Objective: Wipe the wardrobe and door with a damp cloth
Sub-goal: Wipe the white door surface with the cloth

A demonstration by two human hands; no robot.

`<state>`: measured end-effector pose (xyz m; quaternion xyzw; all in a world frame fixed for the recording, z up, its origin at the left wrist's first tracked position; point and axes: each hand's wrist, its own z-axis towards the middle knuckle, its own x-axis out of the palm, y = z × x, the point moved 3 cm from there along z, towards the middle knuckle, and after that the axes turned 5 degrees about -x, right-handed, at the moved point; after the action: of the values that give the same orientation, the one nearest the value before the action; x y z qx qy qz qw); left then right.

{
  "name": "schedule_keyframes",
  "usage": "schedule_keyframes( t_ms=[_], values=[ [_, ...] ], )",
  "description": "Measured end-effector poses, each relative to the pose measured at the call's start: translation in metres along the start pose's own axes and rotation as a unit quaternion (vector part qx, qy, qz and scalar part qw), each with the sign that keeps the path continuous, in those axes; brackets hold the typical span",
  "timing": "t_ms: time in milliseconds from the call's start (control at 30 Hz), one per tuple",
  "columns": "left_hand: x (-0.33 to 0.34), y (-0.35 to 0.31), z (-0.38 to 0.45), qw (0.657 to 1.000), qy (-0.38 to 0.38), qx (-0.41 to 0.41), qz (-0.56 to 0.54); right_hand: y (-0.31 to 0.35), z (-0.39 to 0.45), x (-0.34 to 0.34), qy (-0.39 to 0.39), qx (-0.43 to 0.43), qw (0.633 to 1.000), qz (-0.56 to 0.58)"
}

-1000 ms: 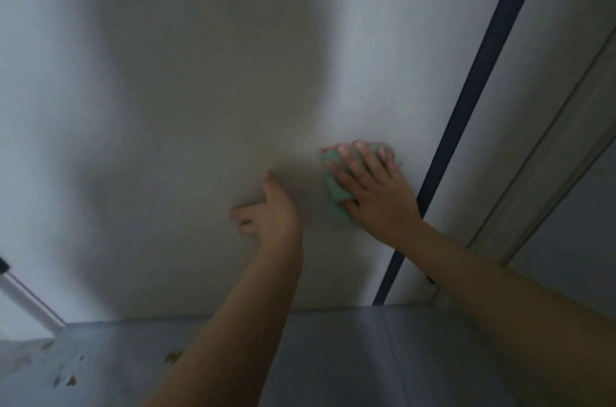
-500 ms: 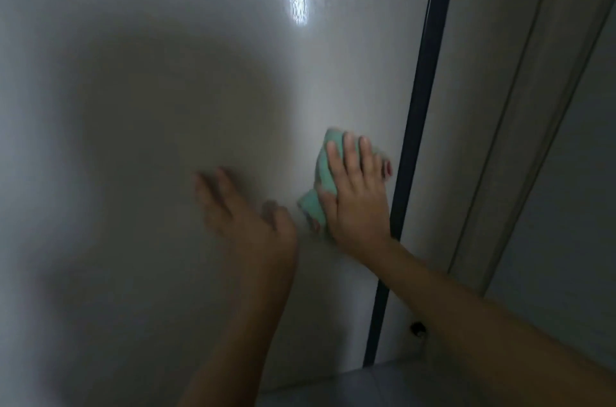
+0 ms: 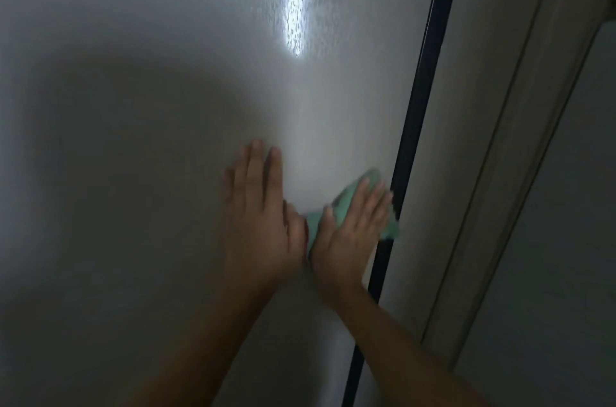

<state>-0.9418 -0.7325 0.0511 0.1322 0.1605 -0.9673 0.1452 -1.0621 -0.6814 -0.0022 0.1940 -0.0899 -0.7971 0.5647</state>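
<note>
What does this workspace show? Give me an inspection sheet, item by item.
Surface: pale wardrobe panel, with a bright streak of reflected light high up.
Job's things: green cloth flat on the panel beside the dark vertical strip.
Clutter: nothing seen.
Hands: left hand flat on the panel, fingers straight; right hand presses the cloth, fingers straight.
Cables: nothing seen.
Surroundings: narrower pale panel right of the strip, then a moulded frame; dim light.

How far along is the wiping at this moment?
Mid-job. The right hand presses the green cloth flat on the pale wardrobe panel beside the dark vertical strip; the left hand rests flat alongside. No finished area is discernible. The narrower right panel looks untouched.
</note>
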Motion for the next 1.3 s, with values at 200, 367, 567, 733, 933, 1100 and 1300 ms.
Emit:
schedule_keyframes(
  t_ms=[200,367,567,733,933,1100,1300],
  values=[
    [0.008,-0.028,0.052,0.993,0.01,0.105,0.05,-0.001,0.103,-0.025,-0.072,-0.023,0.997,0.009],
    [0.019,-0.047,0.054,0.993,0.018,0.107,0.035,-0.06,0.012,-0.017,-0.04,0.174,0.983,0.042],
    [0.034,-0.062,0.031,0.994,0.038,0.097,0.019,-0.046,0.067,-0.036,-0.024,0.134,0.99,0.048],
    [0.037,-0.071,0.028,0.997,0.035,0.075,-0.01,-0.05,0.13,-0.054,-0.08,0.103,0.99,0.052],
    [0.045,-0.058,-0.013,0.995,0.071,0.056,-0.035,-0.095,-0.001,-0.026,-0.06,0.218,0.973,0.056],
    [0.061,-0.048,-0.064,0.993,0.091,0.046,-0.058,-0.12,-0.099,-0.008,-0.013,0.258,0.964,0.061],
    [0.086,-0.047,-0.11,0.991,0.118,0.056,-0.042,-0.136,-0.16,0.001,0.008,0.314,0.945,0.095]
  ],
)
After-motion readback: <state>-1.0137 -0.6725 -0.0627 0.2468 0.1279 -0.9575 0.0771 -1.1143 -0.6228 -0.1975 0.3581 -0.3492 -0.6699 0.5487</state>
